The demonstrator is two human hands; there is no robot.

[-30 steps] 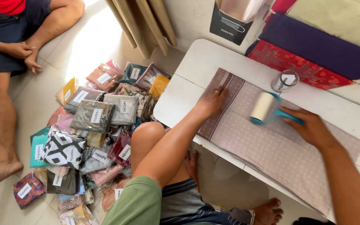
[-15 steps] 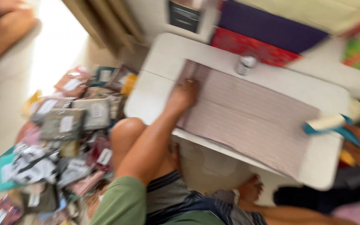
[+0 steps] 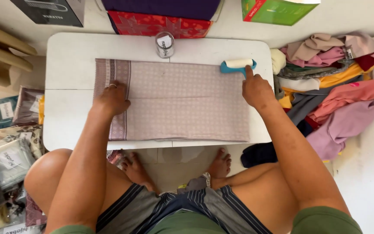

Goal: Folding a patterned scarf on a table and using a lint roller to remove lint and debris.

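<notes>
We see a folded mauve patterned cloth (image 3: 174, 102) spread flat across the middle of the low white table (image 3: 70, 52), its striped border toward the table's left edge and its near hem running along the front edge. Our left hand (image 3: 111, 99) lies palm down on that striped border, fingers spread a little and pressing the cloth, with nothing gripped. Our right hand (image 3: 256, 91) is closed around the teal handle of a lint roller (image 3: 238, 65), the forefinger stretched along the handle; the roller's pale head rests on the cloth's far right corner, close to the table's right edge. A small clear jar (image 3: 164, 44) with a white lid stands just beyond the cloth's far edge, near the middle of the table's back edge. Behind the table lie a red patterned fabric (image 3: 152, 24) and a green box (image 3: 278, 11). On the floor past the right edge sits a heap of loose clothes (image 3: 334, 86); past the left edge lie bagged fabrics (image 3: 9, 143).
</notes>
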